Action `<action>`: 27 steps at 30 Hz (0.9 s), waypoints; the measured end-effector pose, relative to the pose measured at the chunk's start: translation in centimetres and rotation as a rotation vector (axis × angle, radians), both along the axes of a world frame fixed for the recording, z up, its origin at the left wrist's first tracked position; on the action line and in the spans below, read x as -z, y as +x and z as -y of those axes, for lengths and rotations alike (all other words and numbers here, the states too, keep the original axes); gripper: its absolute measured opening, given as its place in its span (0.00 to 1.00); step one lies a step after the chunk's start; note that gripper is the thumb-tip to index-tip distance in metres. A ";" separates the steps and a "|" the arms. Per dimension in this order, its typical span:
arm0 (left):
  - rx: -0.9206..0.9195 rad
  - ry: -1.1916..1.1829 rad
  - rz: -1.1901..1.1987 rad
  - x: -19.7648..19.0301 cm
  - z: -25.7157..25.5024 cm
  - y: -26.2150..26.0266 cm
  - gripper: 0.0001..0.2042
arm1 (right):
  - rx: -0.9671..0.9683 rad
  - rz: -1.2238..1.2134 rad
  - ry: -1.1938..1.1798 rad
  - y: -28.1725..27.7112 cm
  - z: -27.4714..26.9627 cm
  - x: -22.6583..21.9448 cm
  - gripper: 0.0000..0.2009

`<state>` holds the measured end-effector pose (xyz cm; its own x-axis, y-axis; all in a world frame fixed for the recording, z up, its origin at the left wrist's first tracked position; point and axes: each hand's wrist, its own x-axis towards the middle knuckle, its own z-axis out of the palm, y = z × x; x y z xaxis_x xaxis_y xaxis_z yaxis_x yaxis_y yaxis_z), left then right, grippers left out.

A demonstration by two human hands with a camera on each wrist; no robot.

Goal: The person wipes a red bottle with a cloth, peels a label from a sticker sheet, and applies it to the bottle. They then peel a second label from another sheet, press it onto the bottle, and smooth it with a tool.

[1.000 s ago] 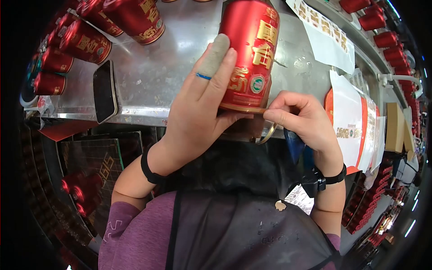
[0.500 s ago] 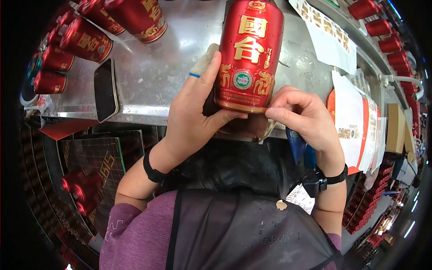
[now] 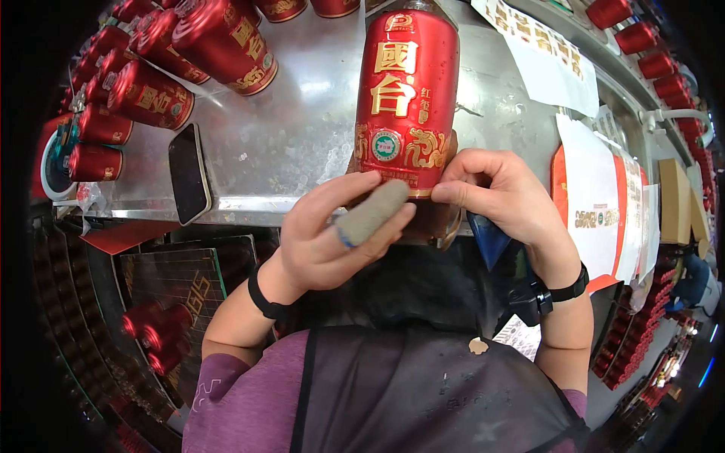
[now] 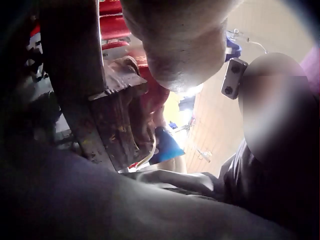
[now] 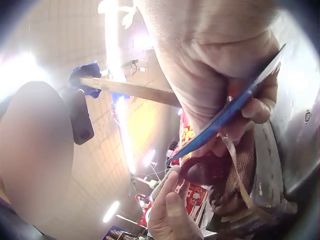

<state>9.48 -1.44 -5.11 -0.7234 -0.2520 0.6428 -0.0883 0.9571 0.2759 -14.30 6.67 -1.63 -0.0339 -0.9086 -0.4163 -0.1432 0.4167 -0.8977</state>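
Note:
A red bottle (image 3: pixel 408 98) with raised gold characters and dragons lies on a brown cloth-wrapped support (image 5: pixel 242 175) at the table edge. My left hand (image 3: pixel 340 230), a grey sleeve on one finger, has its fairly straight fingers over the bottle's lower front, fingertips right at the base rim. At the right side of that base, my right hand (image 3: pixel 502 192) pinches a thin gold strip (image 5: pixel 240 182) between thumb and forefinger. The strip's loose end hangs in a curl below. A flat, pointed blue tool (image 5: pixel 225 117) is tucked among the right hand's other fingers.
Several red bottles (image 3: pixel 226 45) stand at the table's left, with a phone (image 3: pixel 189 174) near the front edge. Sheets of gold stickers (image 3: pixel 540 49) lie at the back right, and another sheet (image 3: pixel 596 204) hangs by an orange-edged piece. A metal table (image 3: pixel 294 113) spans the front.
The bottle has turned, bringing its gold characters round from the right side to the front. My left hand has slid from the bottle's left side down to its base; the right keeps its pinch.

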 end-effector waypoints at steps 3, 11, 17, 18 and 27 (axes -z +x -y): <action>0.154 -0.064 -0.053 0.2 0.6 -1.5 0.15 | 0.012 0.015 0.028 0.1 -0.2 -0.3 0.10; -0.124 0.350 -0.018 -0.9 1.4 -2.8 0.42 | -0.006 -0.130 -0.137 -0.3 -2.0 -2.5 0.09; -0.108 0.338 0.019 -0.8 1.4 -2.4 0.41 | -0.015 -0.163 -0.125 -0.8 -2.3 -2.3 0.08; -0.109 0.338 0.019 -0.8 1.4 -2.4 0.41 | -0.001 -0.141 -0.114 -0.9 -2.3 -2.1 0.08; -0.109 0.413 -0.053 -0.4 1.2 -2.4 0.42 | 0.008 -0.098 0.017 -1.1 -1.8 -1.5 0.08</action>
